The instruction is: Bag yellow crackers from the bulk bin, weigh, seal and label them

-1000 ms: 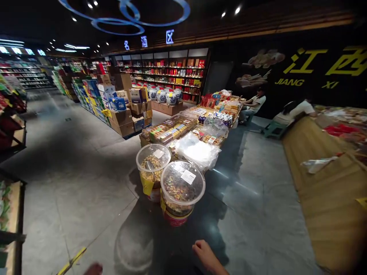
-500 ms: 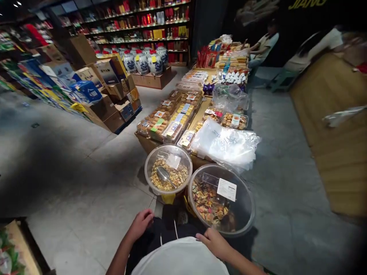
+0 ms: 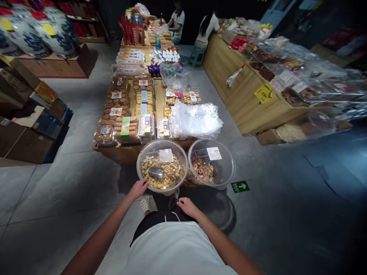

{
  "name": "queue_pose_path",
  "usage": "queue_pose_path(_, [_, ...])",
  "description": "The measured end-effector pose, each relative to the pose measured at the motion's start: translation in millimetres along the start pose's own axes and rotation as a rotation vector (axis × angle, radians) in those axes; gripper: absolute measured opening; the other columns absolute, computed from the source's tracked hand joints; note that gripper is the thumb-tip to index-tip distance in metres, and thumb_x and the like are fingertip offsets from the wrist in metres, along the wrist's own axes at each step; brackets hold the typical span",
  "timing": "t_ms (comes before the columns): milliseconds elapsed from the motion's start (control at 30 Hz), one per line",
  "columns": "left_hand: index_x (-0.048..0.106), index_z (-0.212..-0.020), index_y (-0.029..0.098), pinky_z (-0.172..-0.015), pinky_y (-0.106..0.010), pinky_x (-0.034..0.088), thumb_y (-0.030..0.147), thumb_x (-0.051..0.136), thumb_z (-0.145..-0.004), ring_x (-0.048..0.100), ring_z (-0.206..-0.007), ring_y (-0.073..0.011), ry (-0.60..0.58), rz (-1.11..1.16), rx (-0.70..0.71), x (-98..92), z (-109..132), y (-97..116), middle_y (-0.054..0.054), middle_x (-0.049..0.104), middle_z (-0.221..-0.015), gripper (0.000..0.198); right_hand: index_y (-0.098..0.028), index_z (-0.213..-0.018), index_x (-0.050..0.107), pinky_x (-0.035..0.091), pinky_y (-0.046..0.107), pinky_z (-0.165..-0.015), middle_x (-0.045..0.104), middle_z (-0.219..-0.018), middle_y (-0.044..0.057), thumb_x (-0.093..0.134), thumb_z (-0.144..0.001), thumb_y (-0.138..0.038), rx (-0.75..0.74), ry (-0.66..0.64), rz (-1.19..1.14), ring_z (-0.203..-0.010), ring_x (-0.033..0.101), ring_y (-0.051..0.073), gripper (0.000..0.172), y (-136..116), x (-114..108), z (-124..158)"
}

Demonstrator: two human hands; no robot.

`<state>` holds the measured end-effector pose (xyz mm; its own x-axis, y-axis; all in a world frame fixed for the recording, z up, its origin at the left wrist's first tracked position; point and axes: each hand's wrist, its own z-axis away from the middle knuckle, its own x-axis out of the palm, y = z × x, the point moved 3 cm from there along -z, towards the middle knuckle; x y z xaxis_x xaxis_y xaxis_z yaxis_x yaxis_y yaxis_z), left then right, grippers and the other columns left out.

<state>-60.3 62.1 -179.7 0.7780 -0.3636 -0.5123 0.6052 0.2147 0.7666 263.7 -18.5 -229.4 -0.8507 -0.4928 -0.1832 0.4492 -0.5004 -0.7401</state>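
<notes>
Blue-and-white jars point(image 3: 57, 40) with red tops: we list several, on a low plinth at far left. Cardboard boxes point(image 3: 27, 139): stacked, nearer us. Clamshell biscuit packs point(image 3: 125, 128): in rows on the display table. Left hand point(image 3: 139, 188): fingertips at the near-left rim of a round clear tub; whether they grip it, we cannot tell. Round clear tub point(image 3: 178, 183): at the table's near end, white label on top, pale nut-like pieces inside. Metal scoop point(image 3: 156, 173): lying within that tub's rim, handle to the right. Right hand point(image 3: 187, 206): loosely curled, grasping nothing we can see, before our dark shorts point(image 3: 155, 220). Clear plastic bags point(image 3: 197, 119): heaped on the table corner. Second clear tub point(image 3: 225, 168): just beside the first, mixed pieces inside. Green exit sign point(image 3: 240, 186): on the floor. Yellow price card point(image 3: 263, 93): on a wood-fronted counter point(image 3: 229, 84).
</notes>
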Motion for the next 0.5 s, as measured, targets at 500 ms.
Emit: queue_pose_path(500, [0.055, -0.074, 0.02, -0.067, -0.025, 0.037, 0.036, 0.045, -0.096, 0.061, -0.068, -0.0169, 0.252, -0.035, -0.111, 19.1, -3, -4, -0.002, 0.065, -0.067, 0.029, -0.019, -0.067, 0.052, 0.037, 0.021, -0.048, 0.056, -0.053, -0.002, 0.053, -0.094, -0.027, 0.032, 0.013, 0.052, -0.045, 0.051, 0.011, 0.029, -15, -53, -52])
